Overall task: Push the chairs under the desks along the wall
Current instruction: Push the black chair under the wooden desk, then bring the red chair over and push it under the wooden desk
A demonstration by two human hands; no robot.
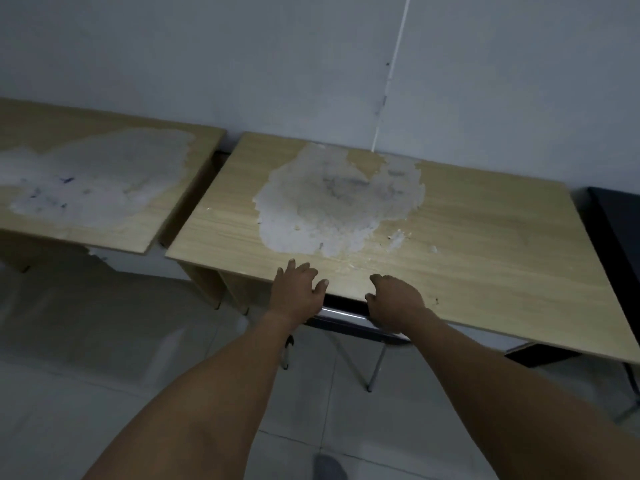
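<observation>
A wooden desk [467, 237] with a large worn white patch stands against the wall. A black chair with a chrome frame [344, 315] sits mostly under its front edge; only the top of the backrest and thin metal legs [375, 367] show. My left hand [296, 292] rests on the left end of the backrest, with its spread fingers lying over the desk's edge. My right hand [394, 303] curls over the right end of the backrest and grips it.
A second worn wooden desk [104, 233] stands to the left along the same wall, a narrow gap between them. A dark seat [540, 355] pokes out under the right end of the desk. A black object [616, 233] sits far right. The floor is pale tile.
</observation>
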